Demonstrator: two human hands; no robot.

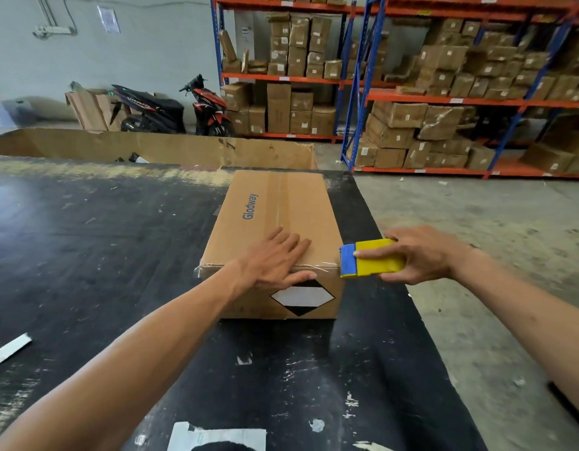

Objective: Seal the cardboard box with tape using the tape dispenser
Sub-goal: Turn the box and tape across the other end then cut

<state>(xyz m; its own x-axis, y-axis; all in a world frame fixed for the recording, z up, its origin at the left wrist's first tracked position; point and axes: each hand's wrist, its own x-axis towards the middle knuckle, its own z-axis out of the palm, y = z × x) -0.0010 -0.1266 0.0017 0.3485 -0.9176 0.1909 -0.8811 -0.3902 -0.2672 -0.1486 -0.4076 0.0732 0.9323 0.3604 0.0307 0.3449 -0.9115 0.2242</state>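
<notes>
Brown cardboard box (275, 236) being taped at its near top edge, on a scuffed black surface (86, 249).

The closed box, printed "Glodway" in blue, is seen lying lengthwise near the surface's right edge, a black-and-white diamond label (302, 297) on its near face. The left hand (275, 260) is laid flat and spread on the near top edge, the thumb pressed over onto the front face. A yellow tape dispenser with a blue tip (371, 258) is gripped in the right hand (421, 253), fingers wrapped around its body; the blue tip is held against the box's near right top corner. Clear tape (324, 264) is seen along that near edge. Orange-and-blue shelving (356, 79) stacked with cartons and a parked motorbike (171, 109) are noted behind.
</notes>
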